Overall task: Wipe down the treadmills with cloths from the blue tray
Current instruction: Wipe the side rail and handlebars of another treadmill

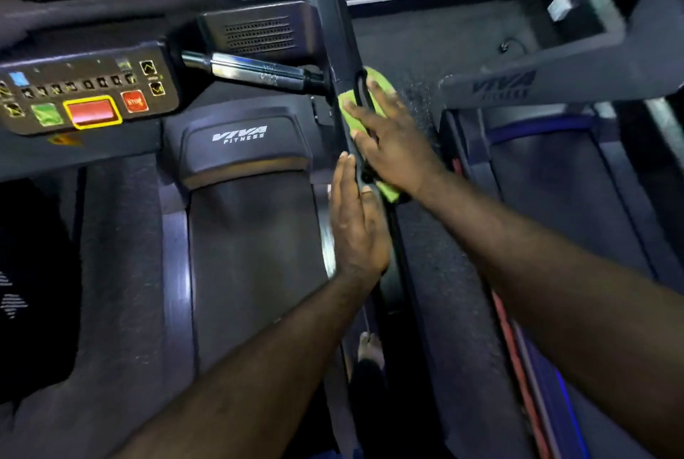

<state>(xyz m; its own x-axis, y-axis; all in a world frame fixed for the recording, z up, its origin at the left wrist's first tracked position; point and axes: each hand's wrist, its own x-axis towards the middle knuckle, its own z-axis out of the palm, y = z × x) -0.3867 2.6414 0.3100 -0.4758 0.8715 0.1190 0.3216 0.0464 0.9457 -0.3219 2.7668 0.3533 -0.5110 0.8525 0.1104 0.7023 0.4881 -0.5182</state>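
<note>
A dark treadmill upright (342,51) runs down the middle of the head view, next to the belt (251,255) with its "VIVA FITNESS" motor cover (240,140). A green cloth (377,83) lies against the right side of that upright. My right hand (396,140) presses on the cloth with straight, spread fingers. My left hand (357,225) rests flat against the left side of the same upright, fingers straight and together, holding nothing. The blue tray is not in view.
The console (89,96) with a red stop button and green button sits at the left, with a chrome handlebar (251,70) reaching toward the upright. A second treadmill (555,181) stands to the right across a dark floor strip. A bare foot (370,347) shows below.
</note>
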